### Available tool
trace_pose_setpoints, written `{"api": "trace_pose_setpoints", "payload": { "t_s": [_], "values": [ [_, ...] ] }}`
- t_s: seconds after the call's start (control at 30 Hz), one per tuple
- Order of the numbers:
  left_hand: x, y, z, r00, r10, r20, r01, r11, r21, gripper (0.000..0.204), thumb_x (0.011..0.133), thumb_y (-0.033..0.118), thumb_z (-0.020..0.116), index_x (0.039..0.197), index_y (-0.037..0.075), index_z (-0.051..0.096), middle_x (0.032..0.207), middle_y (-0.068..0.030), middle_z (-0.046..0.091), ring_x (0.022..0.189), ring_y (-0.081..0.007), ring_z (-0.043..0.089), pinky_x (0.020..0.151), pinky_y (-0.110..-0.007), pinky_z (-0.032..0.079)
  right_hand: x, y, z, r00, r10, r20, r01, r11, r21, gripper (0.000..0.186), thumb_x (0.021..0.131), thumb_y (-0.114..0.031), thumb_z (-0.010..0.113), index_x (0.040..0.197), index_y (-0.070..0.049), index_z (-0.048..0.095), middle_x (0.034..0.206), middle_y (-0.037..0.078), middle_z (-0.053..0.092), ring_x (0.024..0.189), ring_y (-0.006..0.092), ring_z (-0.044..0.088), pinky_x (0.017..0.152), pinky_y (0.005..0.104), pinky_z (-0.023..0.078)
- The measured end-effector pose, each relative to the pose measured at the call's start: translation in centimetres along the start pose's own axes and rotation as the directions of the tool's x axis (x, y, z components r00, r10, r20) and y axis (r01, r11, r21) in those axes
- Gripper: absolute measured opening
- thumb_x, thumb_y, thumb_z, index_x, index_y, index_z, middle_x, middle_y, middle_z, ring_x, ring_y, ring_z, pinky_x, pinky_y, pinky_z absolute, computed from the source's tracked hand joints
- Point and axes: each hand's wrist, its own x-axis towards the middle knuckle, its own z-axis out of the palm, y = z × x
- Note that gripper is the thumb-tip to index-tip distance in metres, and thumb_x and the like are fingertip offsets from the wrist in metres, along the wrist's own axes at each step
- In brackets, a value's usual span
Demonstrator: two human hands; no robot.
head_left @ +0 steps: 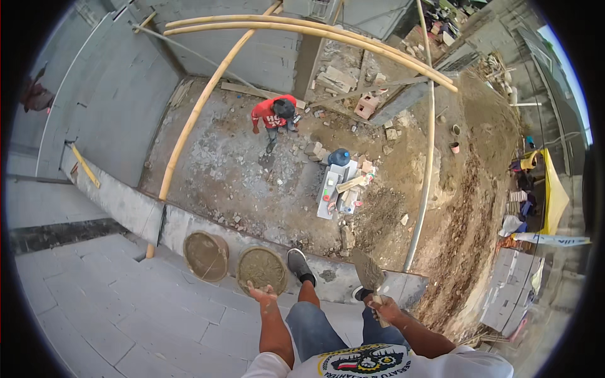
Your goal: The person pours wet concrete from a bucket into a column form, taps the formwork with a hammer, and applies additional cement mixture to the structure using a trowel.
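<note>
My right hand (384,310) is closed round the handle of a mortar-smeared trowel (368,271); its pointed blade extends away from me above the wall top. My left hand (262,292), mortar on its fingers, is at the near rim of a round bucket of wet grey mortar (261,268). Its fingers look spread; whether they touch the rim I cannot tell. Just left of it, a second mortar bucket (206,256) is tilted. Both buckets are by the narrow concrete wall top (321,269), where my shoes stand.
Bamboo poles (309,25) cross above the far side, with an upright one (430,151) to the right. Down on the ground a person in red (275,116) stands near a white board (334,189) bearing a blue water jug (339,157). Grey block walls (126,94) rise at left.
</note>
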Motion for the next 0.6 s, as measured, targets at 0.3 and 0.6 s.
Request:
{"api": "trace_pose_setpoints", "payload": {
  "t_s": [0.3,0.6],
  "values": [
    [-8.2,-5.0,5.9,0.944,-0.242,0.226,0.073,0.818,0.571,0.049,0.082,0.055,0.048,0.116,0.02,0.052,0.102,0.0039,0.059,0.047,-0.0118,0.038,0.041,-0.023,0.035,-3.0,16.5,-8.1,0.891,-0.127,-0.436,0.158,0.987,0.036,0.025,0.083,-0.025,0.061,0.08,0.0,0.062,0.061,0.01,0.062,0.053,0.0199,0.061,0.052,0.034,0.049],
    [-15.3,-17.3,8.4,0.847,-0.468,0.254,-0.065,0.384,0.921,0.054,0.083,0.053,0.047,0.122,0.015,0.049,0.111,-0.0022,0.057,0.037,-0.0139,0.033,0.039,-0.025,0.039,0.5,28.7,-6.1,0.808,0.449,-0.382,0.166,0.448,0.878,0.018,0.081,-0.016,0.064,0.076,-0.001,0.055,0.06,0.007,0.057,0.049,0.0171,0.056,0.046,0.0331,0.047]
  ]
}}
